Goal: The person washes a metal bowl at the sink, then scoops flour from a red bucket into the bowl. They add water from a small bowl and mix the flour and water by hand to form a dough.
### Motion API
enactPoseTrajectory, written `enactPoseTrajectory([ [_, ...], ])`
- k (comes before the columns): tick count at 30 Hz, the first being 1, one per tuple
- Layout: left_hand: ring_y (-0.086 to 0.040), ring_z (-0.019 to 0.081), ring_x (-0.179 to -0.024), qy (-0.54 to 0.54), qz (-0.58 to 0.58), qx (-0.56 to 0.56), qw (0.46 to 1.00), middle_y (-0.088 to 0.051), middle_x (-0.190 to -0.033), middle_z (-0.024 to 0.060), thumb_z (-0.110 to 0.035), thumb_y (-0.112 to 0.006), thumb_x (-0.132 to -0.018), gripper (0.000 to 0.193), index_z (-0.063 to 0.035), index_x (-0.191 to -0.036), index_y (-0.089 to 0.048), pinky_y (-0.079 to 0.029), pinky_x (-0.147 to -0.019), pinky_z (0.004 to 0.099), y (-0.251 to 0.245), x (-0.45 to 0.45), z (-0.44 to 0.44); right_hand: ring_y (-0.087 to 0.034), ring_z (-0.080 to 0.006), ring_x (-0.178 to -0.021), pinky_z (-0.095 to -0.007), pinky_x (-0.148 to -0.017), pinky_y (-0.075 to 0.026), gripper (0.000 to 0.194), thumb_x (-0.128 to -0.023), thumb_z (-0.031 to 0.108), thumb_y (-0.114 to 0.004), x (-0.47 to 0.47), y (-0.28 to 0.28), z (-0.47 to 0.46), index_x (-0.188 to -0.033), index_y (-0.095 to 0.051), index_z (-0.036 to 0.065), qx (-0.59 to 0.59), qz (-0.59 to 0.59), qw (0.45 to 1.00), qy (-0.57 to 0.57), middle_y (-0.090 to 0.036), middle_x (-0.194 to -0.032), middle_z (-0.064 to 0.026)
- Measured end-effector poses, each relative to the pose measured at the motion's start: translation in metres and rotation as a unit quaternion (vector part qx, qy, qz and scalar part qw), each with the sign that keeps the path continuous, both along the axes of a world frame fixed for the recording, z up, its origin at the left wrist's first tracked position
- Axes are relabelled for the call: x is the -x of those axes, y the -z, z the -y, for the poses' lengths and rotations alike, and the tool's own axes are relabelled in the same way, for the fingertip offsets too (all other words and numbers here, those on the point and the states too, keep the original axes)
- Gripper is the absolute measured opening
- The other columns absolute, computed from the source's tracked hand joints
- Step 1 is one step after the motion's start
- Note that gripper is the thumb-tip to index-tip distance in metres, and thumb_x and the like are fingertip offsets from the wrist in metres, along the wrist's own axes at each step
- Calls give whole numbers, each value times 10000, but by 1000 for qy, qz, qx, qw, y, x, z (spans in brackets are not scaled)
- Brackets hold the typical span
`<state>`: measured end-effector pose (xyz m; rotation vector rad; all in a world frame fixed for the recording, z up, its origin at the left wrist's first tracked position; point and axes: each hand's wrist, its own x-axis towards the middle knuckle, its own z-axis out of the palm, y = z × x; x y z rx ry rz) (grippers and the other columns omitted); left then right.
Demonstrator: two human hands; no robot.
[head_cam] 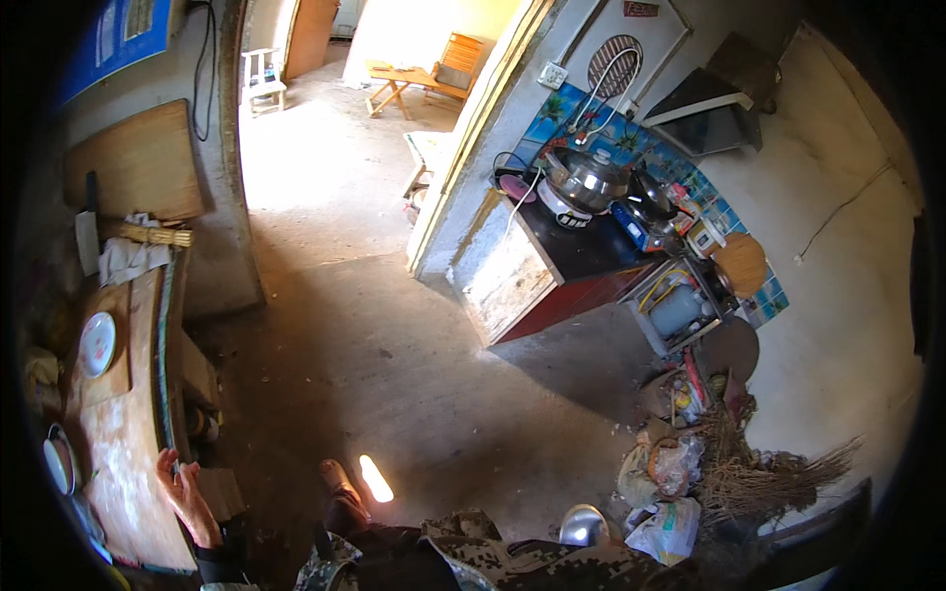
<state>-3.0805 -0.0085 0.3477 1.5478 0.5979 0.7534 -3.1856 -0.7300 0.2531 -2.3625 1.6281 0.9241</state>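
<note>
At the lower left, my left hand [188, 496] is raised at the edge of a worn wooden table [122, 451], its fingers apart and holding nothing. Farther up the tabletop, a white plate with a red pattern [97, 344] lies on a wooden board [118, 388]. Beside the table's far left edge is a bowl [60, 462]. A cleaver [87, 240] stands upright near a pale cloth [133, 260] and a bundle of sticks [157, 234]. My right hand is out of view; on that side a shiny metal bowl [584, 526] sits low by the camouflage clothing.
A dark-topped counter [599, 255] carries a lidded pot [591, 181]. Below a range hood [702, 111] are cooking things. Plastic bags [669, 528] and dry brushwood [768, 473] lie at the lower right. A doorway opens ahead onto a folding table [399, 74] and chairs.
</note>
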Motion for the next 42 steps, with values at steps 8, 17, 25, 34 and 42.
enactPoseTrajectory([
  [8,-543,139,-845,340,26,115,933,-558,-1027,65,-117,-473,-947,256,-34,-1184,-519,-457,-800,284,-48,-226,97,-618,-392,-624,-498,-537,-459,641,-843,242,-551,-254,-82,-94,-1398,-292,51,224,314,882,-270,-633,-688,-206],
  [17,-565,142,-971,632,-18,172,755,-596,-1048,77,16,-478,-921,254,-12,-1165,-541,-454,-863,272,-85,-379,251,-603,-395,-637,-488,-593,-454,631,-832,117,-571,-539,-188,-238,-1403,-316,203,85,571,747,-329,-631,-698,-177],
  [25,-541,109,-957,570,-94,110,809,-623,-1048,52,-127,-547,-931,263,12,-1155,-560,-437,-834,250,-99,-499,313,-582,-283,-485,-372,-387,-438,533,-863,251,-585,-690,-213,-258,-1331,-406,69,156,622,612,-462,-572,-678,-127],
  [34,-573,169,-957,525,-136,219,811,-630,-1028,150,-345,-622,-887,534,84,-1187,-517,-445,-848,276,-87,-597,324,-588,-264,-524,-379,-465,-467,459,-877,194,-509,-825,-179,-305,-1313,-439,67,107,572,614,-533,-569,-688,-111],
  [42,-488,195,-1120,509,-150,530,662,-548,-1222,78,-353,-557,-916,460,-28,-1236,-502,-376,-980,343,-95,-737,250,-579,-286,-501,-397,-451,-443,405,-896,224,-506,-950,-171,-415,-1269,-498,68,95,529,603,-590,-590,-678,-139],
])
